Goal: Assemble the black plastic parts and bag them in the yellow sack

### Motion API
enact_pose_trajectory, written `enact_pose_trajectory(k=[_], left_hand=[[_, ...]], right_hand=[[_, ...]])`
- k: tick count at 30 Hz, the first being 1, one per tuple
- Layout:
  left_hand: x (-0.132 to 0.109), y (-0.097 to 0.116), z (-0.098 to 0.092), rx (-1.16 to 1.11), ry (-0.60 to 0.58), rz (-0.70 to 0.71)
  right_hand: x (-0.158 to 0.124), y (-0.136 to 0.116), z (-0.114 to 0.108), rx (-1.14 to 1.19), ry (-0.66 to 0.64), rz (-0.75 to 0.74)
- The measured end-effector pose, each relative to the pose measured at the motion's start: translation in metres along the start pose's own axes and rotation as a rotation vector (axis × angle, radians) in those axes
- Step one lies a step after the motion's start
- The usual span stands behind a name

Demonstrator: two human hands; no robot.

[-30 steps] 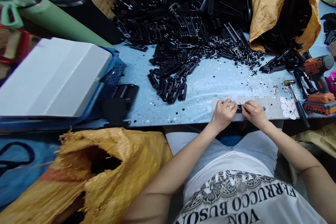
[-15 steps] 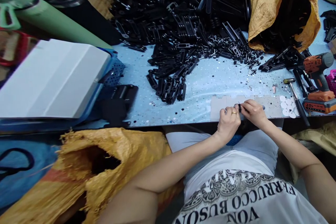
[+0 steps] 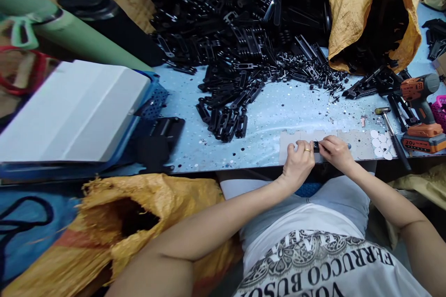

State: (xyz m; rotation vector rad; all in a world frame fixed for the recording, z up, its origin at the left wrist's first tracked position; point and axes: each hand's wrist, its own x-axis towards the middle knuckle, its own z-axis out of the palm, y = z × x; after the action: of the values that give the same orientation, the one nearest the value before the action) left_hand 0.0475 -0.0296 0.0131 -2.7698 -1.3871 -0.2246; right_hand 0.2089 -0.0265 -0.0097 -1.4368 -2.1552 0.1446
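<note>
My left hand (image 3: 299, 160) and my right hand (image 3: 335, 152) meet at the near table edge over a strip of cardboard (image 3: 358, 141). Both are closed in a pinch on a small black plastic part (image 3: 316, 146) held between them. A ring shows on my left hand. What my right fingertips press against the part is too small to make out. A big heap of black plastic parts (image 3: 237, 28) fills the far middle of the blue table (image 3: 278, 106), with small pins (image 3: 327, 81) scattered at its right edge.
An orange cordless drill (image 3: 420, 109) and a small hammer (image 3: 392, 134) lie at the right, beside white round discs (image 3: 380, 144). A yellow woven sack (image 3: 365, 4) gapes at the back right; another sack (image 3: 132, 222) sits below the table's left. A white box (image 3: 69, 111) rests on a blue crate at left.
My left hand drew back toward the table edge and then settled beside my right hand on the black part. The camera view shifted slightly.
</note>
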Motion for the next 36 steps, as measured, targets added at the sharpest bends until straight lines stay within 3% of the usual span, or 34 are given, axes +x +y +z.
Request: enact_pose_trajectory(k=[4, 11, 19, 27, 31, 36], left_hand=[[0.000, 0.002, 0.005, -0.031, -0.003, -0.004], [0.014, 0.002, 0.005, 0.023, -0.020, 0.284], [0.002, -0.004, 0.008, 0.086, 0.003, 0.181], [0.023, -0.003, -0.005, 0.147, -0.087, 0.459], [0.015, -0.014, -0.001, 0.137, 0.003, 0.431], [0.010, -0.025, 0.009, 0.102, 0.025, 0.398]], right_hand=[[0.000, 0.000, 0.000, -0.003, -0.024, 0.007], [0.000, 0.002, 0.000, -0.019, -0.033, -0.005], [0.001, 0.000, 0.000, -0.025, -0.009, -0.011], [0.000, 0.004, 0.001, -0.047, -0.029, -0.020], [0.000, 0.002, 0.001, -0.041, 0.009, -0.037], [0.001, 0.001, 0.001, -0.036, 0.007, -0.055]])
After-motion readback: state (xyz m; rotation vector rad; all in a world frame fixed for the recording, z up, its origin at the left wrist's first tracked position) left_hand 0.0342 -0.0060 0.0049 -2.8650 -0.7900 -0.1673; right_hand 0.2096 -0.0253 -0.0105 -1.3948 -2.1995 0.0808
